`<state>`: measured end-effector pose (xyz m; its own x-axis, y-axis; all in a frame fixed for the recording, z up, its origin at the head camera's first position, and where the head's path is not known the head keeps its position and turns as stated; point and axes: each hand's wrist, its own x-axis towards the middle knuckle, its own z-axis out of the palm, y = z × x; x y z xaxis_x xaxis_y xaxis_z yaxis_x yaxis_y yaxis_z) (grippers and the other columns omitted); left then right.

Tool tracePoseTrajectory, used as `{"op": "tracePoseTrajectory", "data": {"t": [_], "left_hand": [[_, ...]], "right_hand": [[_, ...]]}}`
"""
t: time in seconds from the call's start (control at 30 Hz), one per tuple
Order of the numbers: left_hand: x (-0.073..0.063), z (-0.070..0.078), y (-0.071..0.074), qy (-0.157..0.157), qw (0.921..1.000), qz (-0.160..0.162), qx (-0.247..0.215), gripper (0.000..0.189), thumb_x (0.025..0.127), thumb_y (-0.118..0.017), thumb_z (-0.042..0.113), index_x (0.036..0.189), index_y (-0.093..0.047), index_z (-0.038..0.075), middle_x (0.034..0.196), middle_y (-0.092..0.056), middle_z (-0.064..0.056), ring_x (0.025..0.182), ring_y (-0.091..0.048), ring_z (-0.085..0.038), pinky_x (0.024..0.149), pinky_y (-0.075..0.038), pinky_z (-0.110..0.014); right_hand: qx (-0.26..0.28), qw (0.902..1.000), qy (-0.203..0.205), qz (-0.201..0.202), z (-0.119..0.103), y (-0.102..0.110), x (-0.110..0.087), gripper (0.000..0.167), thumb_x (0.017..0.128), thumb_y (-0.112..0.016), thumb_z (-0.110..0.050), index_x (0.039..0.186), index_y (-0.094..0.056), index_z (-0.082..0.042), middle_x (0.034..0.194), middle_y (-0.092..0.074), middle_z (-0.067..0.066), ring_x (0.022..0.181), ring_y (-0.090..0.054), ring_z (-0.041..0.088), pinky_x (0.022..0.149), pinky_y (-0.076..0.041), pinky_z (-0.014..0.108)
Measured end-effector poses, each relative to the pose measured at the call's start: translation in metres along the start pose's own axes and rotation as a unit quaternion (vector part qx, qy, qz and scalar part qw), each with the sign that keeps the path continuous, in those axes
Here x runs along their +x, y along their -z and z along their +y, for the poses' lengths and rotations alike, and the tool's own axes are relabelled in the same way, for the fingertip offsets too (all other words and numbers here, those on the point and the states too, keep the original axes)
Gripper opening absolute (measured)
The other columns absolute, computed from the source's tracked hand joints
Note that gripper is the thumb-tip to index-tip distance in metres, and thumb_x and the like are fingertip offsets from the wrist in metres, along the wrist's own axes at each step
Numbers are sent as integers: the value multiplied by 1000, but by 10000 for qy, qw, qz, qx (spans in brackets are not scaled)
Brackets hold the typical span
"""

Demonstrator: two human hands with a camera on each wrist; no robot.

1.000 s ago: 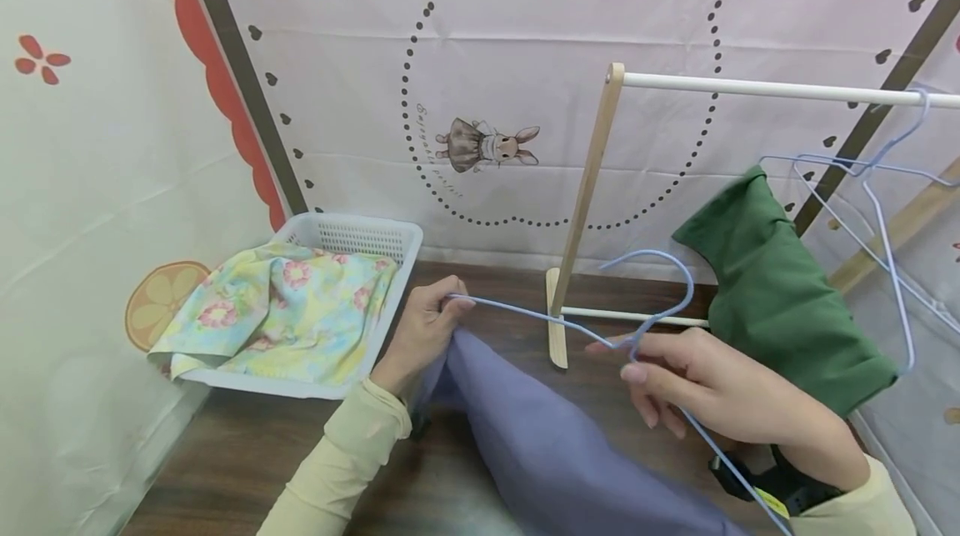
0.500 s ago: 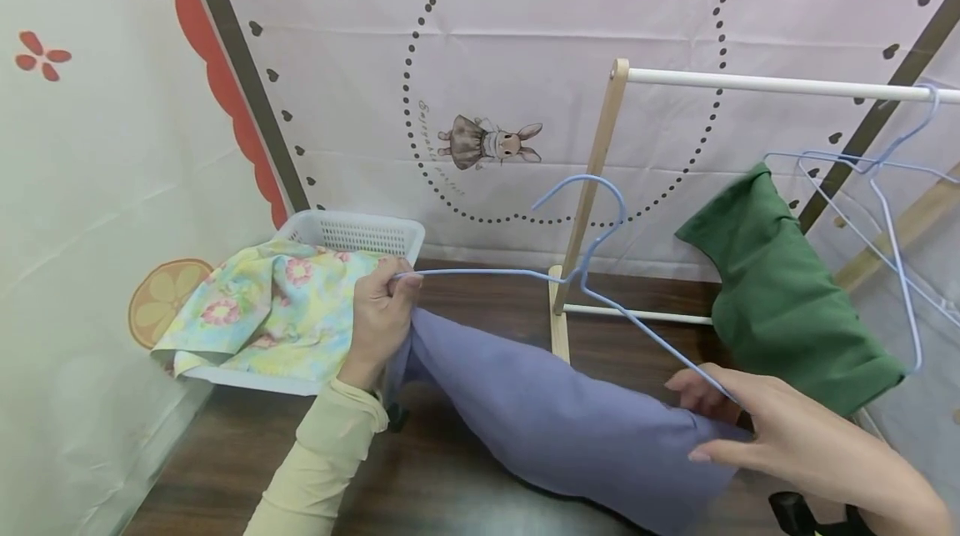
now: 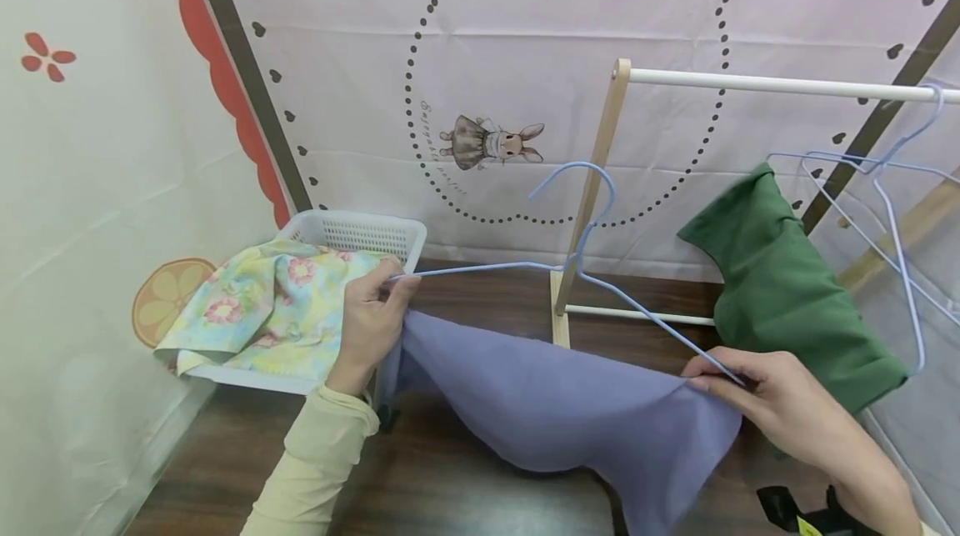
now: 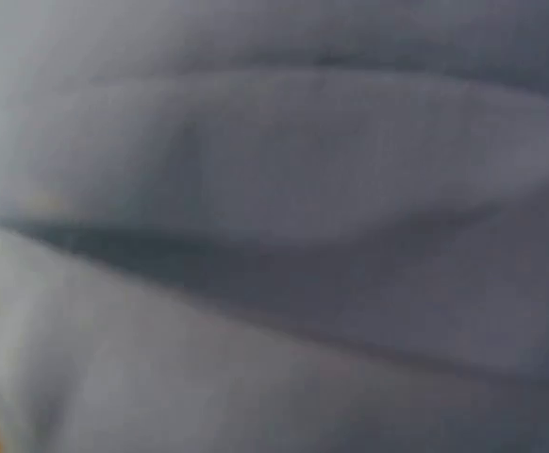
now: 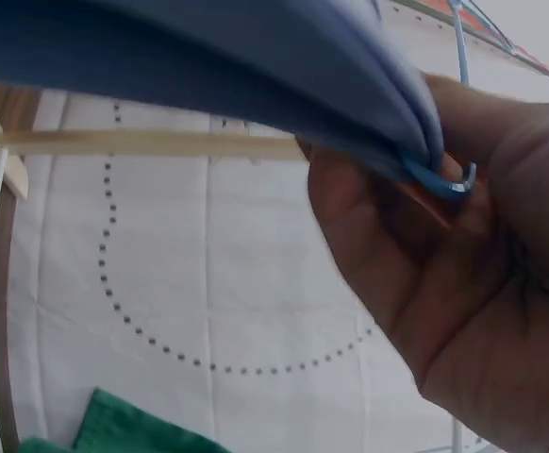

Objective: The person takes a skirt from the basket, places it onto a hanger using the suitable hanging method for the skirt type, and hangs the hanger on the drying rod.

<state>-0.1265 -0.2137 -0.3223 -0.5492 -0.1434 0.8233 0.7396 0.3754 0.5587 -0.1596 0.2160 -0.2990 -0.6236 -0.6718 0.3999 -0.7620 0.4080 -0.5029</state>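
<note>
A blue wire hanger [image 3: 480, 268] is held up between both hands, its hook pointing up in front of the rack's wooden post. My left hand [image 3: 372, 315] grips the hanger's left end together with a corner of a purple cloth [image 3: 555, 403]. At the other end, my right hand [image 3: 772, 394] pinches the hanger's right corner and the cloth's upper edge between thumb and fingers. The cloth sags below the hanger between the two hands. Folds of the purple cloth [image 4: 274, 160] fill the left wrist view. In the right wrist view the cloth [image 5: 256, 57] runs into the right hand's [image 5: 425, 245] grasp.
A white basket [image 3: 367, 223] with a floral cloth [image 3: 277, 311] stands at the left. Behind the hands rises a rack with a white rail [image 3: 750, 82]. On the right, a green cloth [image 3: 787, 294] hangs on another blue hanger [image 3: 896, 227]. A brown wooden table [image 3: 247, 453] lies below.
My left hand has moved left and the hanger has risen. The right hand has gone from near the hook's base to the hanger's right end, and it now pinches the cloth there.
</note>
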Motion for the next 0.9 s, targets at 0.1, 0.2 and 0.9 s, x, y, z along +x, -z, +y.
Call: {"op": "tracePoseTrajectory", "data": {"t": [0.1,0.2,0.9], "left_hand": [[2,4,3,17,9998,-165,-68,33,96,-60,9,66,-49,3,63,-41,-1,56,-36,-11,56,-32,-25],[3,7,5,7,9997,-227,-44,35,97,-58,8,65,-47,2,62,-41,-1,54,-37,-11,54,-32,-24],[-8,4,-1,204,9992,278,219,30,96,-56,-2,67,-48,-5,59,-45,-11,51,-40,-9,49,-31,-20]], "right_hand": [[-419,9981,-1,459,3,5,0,41,79,-75,7,95,-70,-31,85,-67,-21,65,-58,-3,57,-44,13],[-673,9951,-64,724,6,7,2,41,78,-75,7,94,-70,-30,83,-67,-21,62,-55,-4,54,-42,12],[-375,9854,-14,1661,26,-32,9,20,99,-53,-3,98,-69,-16,79,-66,-7,75,-60,0,68,-45,13]]}}
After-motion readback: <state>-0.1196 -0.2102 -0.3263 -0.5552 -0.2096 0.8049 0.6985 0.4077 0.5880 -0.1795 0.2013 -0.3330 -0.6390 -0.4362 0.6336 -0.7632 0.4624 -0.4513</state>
